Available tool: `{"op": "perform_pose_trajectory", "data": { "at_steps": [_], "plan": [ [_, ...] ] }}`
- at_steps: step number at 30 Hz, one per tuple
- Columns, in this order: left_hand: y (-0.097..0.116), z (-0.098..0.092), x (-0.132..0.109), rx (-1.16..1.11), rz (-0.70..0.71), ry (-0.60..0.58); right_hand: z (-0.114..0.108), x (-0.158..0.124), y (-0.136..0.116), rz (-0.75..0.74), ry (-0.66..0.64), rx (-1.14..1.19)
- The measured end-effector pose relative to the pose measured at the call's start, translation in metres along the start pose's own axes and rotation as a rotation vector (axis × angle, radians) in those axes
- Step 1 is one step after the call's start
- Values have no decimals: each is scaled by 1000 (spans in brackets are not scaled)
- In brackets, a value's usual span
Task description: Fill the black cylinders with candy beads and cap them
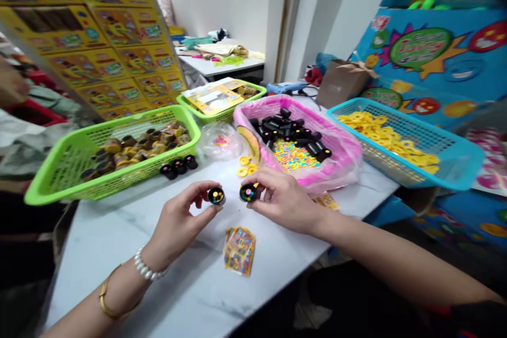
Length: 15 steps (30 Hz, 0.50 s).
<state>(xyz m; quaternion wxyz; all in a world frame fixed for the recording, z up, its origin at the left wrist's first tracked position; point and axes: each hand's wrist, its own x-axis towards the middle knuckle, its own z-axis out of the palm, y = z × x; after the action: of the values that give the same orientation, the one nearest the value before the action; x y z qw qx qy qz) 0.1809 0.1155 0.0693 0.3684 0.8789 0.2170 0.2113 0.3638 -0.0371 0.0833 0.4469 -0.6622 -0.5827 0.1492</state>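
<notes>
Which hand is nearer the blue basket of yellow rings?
Right. The right hand is left of the blue basket and apart from it, in front of the pink-lined tray; the left hand is farther left still.

From where I'm operating, this looks like a small workroom for assembling toys. On a marble-topped table (119, 259) I see parts sorted in bulk: a green mesh basket (67, 163) of black-and-gold pieces, a pink-lined tray (348, 153) of black cylinders (289, 132) and coloured beads, and a blue mesh basket (455, 153) of yellow rings (384, 132). Stacked yellow printed cartons (99, 47) line the left side, and bright printed boards (420, 58) stand on the right. Behind, a white table (217, 67) holds more supplies. A co-worker's sleeve (24, 137) shows at the left edge.
</notes>
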Motion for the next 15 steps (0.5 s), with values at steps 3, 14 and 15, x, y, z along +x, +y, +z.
{"op": "perform_pose_trajectory", "data": {
  "at_steps": [3,14,15],
  "plan": [
    [-26,-3,-12,-53,-167,97,27,19,-1,-15,-38,-50],
    [-67,-4,4,-141,-427,308,115,94,17,283,-59,-188],
    [-69,-2,4,-173,-436,322,120,96,17,299,-58,-178]
  ]
}}
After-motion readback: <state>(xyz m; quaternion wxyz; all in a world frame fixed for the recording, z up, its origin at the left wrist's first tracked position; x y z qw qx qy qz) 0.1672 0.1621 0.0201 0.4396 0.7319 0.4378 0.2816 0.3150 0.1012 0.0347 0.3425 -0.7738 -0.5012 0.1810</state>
